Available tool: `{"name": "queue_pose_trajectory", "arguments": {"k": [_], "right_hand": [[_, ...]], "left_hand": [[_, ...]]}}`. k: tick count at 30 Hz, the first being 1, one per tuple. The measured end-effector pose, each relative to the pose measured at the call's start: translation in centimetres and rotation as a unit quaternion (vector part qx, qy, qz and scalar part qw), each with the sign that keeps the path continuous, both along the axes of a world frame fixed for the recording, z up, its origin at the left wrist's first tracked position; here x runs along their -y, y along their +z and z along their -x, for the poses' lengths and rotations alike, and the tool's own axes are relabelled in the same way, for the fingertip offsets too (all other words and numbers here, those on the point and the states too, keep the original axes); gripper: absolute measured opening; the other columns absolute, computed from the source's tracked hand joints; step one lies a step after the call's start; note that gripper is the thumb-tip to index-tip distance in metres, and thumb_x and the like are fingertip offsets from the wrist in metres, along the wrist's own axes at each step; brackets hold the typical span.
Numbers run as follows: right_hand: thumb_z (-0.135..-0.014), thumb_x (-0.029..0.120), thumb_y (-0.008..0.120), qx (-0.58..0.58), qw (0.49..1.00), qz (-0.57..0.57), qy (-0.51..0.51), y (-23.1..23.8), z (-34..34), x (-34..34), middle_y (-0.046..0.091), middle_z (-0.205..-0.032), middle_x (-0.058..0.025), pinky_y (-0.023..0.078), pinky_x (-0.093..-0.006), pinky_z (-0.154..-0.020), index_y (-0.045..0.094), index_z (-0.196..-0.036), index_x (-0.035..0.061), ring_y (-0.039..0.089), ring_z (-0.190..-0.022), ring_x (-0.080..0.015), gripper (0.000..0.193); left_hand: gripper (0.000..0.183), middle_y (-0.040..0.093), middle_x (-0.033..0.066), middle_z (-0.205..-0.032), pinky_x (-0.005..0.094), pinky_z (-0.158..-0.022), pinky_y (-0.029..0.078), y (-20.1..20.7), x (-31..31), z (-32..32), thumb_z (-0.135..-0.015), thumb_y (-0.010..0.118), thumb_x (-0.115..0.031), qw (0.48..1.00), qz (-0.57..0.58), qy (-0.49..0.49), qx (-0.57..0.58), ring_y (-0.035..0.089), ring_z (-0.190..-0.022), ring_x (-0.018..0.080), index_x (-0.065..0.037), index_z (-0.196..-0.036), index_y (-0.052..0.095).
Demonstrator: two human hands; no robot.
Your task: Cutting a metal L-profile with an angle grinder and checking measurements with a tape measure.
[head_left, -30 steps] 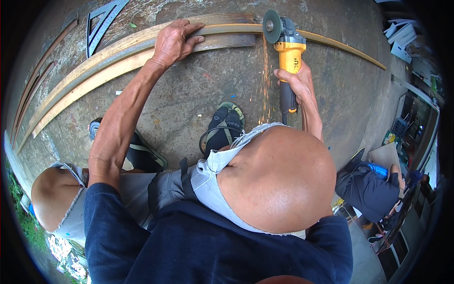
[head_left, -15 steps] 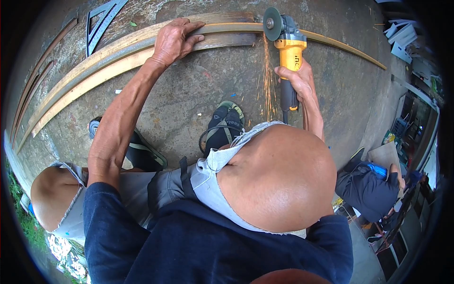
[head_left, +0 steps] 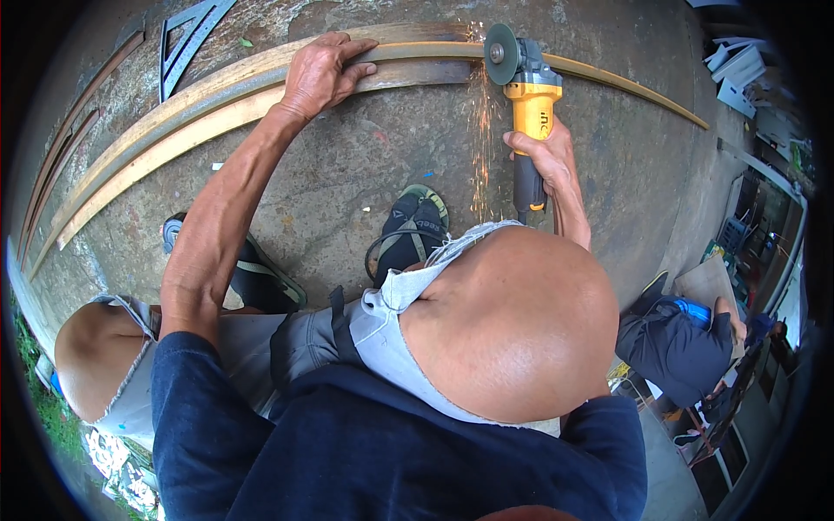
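My right hand (head_left: 549,154) is wrapped around the yellow and black body of an angle grinder (head_left: 532,108). Its greenish disc (head_left: 501,54) stands on edge against a long, thin metal bar (head_left: 426,49), and orange sparks (head_left: 482,143) stream down toward my feet. Some sparks also fly up past the bar's far side. The bar lies over wooden planks (head_left: 165,161), running beyond their ends to the right. My left hand (head_left: 323,76) presses on the bar and planks with its fingers closed over them, to the left of the disc.
A grey triangular square (head_left: 193,43) lies at the far left, near thin brown strips (head_left: 65,139). My sandalled foot (head_left: 415,226) is close to the falling sparks. On the right, another person (head_left: 678,347) sits low beside clutter, with white pieces (head_left: 737,74) farther back.
The grinder has come slightly toward me, its disc sitting a little lower across the bar. Sparks now also spray above the bar. My left hand stays in place.
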State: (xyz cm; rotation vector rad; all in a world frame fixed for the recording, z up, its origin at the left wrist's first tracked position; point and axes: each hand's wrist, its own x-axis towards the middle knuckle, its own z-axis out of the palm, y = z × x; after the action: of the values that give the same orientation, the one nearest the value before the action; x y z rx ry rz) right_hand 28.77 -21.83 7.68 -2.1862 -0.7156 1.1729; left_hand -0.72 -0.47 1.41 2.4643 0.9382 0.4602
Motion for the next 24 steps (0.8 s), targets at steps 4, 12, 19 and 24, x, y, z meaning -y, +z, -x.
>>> {"name": "queue_pose_trajectory", "arguments": {"k": [4,12,19,24], "right_hand": [[-0.07,0.013,0.082,0.01,1.0,-0.005,0.0,-0.17,-0.02,0.02,0.064,-0.088,-0.0069,0.057,-0.0326,-0.063,0.06,-0.109,0.0017,0.065,-0.071,-0.0172,0.046],[-0.07,0.013,0.082,-0.002,1.0,-0.02,0.005,-0.81,-0.4,-0.07,0.064,-0.086,-0.0067,0.056,-0.0326,-0.062,0.06,-0.106,0.0015,0.065,-0.069,-0.017,0.044],[-0.07,0.012,0.082,0.014,1.0,-0.013,0.004,-0.88,-0.19,0.37,0.064,-0.086,-0.0069,0.056,-0.0323,-0.061,0.06,-0.106,0.0017,0.065,-0.069,-0.0172,0.043],[-0.07,0.012,0.082,-0.001,1.0,-0.007,-0.004,-0.72,-0.19,-0.03,0.064,-0.085,-0.0069,0.056,-0.032,-0.061,0.06,-0.107,0.0017,0.065,-0.068,-0.017,0.044]], "left_hand": [[0.038,0.066,0.0097,-0.086,0.0429,-0.077,0.054,0.04,0.01,-0.09,-0.085,0.076,-0.033,1.0,0.006,0.001,-0.001,0.067,-0.089,0.0313,-0.014,-0.118,0.075],[0.038,0.067,0.01,-0.088,0.0432,-0.079,0.054,0.14,-0.02,0.01,-0.085,0.076,-0.033,1.0,0.009,0.002,0.004,0.067,-0.091,0.0319,-0.013,-0.118,0.074],[0.038,0.068,0.011,-0.09,0.0429,-0.08,0.053,0.22,0.09,-0.07,-0.085,0.076,-0.033,1.0,0.011,0.005,0.002,0.066,-0.092,0.0323,-0.013,-0.118,0.074],[0.038,0.068,0.0106,-0.091,0.0429,-0.08,0.053,0.3,-0.02,-0.06,-0.085,0.075,-0.033,1.0,0.02,0.005,0.002,0.066,-0.092,0.0322,-0.013,-0.117,0.075]]}}
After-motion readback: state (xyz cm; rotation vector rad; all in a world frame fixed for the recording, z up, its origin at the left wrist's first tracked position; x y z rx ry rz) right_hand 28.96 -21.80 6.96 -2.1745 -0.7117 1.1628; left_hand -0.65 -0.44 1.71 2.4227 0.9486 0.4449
